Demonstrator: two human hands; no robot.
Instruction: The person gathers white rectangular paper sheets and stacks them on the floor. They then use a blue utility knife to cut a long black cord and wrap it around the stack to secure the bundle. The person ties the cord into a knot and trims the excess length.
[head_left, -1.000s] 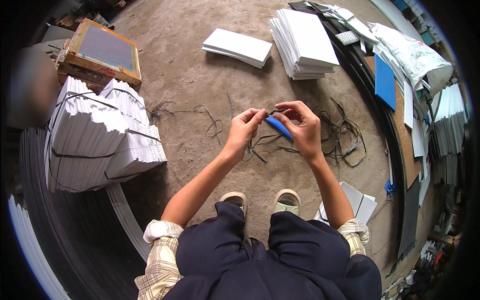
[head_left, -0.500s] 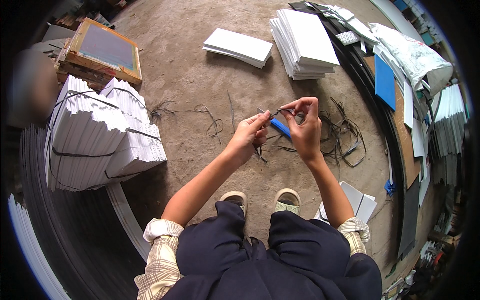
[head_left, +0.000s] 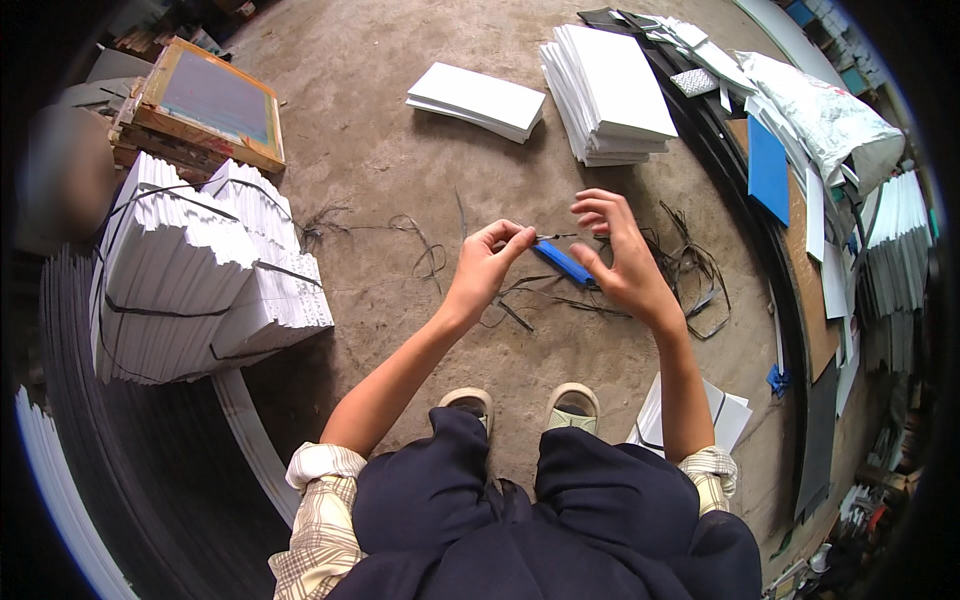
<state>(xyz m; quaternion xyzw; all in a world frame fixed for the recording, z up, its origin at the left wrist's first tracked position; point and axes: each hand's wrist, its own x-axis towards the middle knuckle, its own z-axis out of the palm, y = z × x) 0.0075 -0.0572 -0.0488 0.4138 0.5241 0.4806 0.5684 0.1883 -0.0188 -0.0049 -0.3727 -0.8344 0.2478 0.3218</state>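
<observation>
My left hand [head_left: 487, 265] is closed, thumb and forefinger pinching a thin black strip [head_left: 557, 236] of cord or strapping. A short length of it sticks out from the pinch toward my right hand. My right hand [head_left: 630, 258] is open beside it, thumb and fingers apart, with nothing visible between them. Below the gap between the hands, a long blue bar-shaped thing [head_left: 565, 262] shows against the floor; its exact kind I cannot make out. Tangled black strapping [head_left: 705, 290] lies on the floor by my right hand, and loose pieces trail under the left.
White sheets stand stacked [head_left: 610, 90] ahead, beside a lower white stack [head_left: 470, 98]. Strapped white bundles [head_left: 175, 270] are at left, near a wooden frame [head_left: 215, 100]. Black boards and a blue panel [head_left: 768, 170] line the right. A small strapped bundle [head_left: 735, 418] lies by my right forearm.
My right hand has let go of the black strip, spread its fingers and moved slightly right. The left hand keeps its pinch and has shifted slightly left.
</observation>
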